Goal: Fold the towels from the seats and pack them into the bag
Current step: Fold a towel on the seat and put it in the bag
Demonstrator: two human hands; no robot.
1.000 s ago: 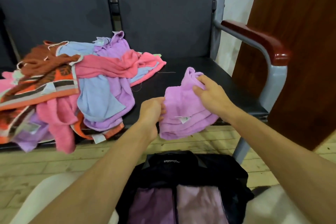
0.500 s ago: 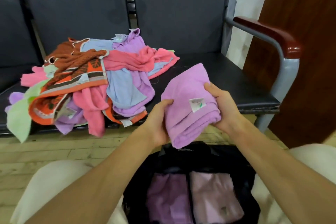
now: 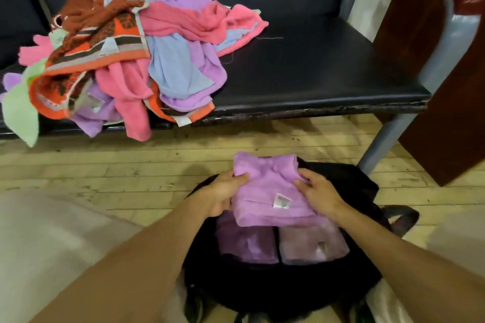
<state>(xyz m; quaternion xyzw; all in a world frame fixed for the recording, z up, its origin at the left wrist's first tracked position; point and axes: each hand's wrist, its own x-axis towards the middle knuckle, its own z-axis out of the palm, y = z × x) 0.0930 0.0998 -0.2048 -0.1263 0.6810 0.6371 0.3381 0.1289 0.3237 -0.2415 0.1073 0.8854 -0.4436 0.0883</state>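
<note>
ok so the folded purple towel (image 3: 265,191) came off the seat (image 3: 315,73) and now hangs over the open bag (image 3: 349,191); left hand (image 3: 223,193) and right hand (image 3: 319,191) both pinching its sides; next it drops in.

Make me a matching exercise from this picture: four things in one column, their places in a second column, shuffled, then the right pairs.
Things
1. folded purple towel
2. towel pile
3. black bag
4. white label

Places
A. on the floor, open
B. on the black seat
C. held by left hand and right hand over the bag
D. on the held towel's top face

Pairs: 1-C, 2-B, 3-A, 4-D
</note>
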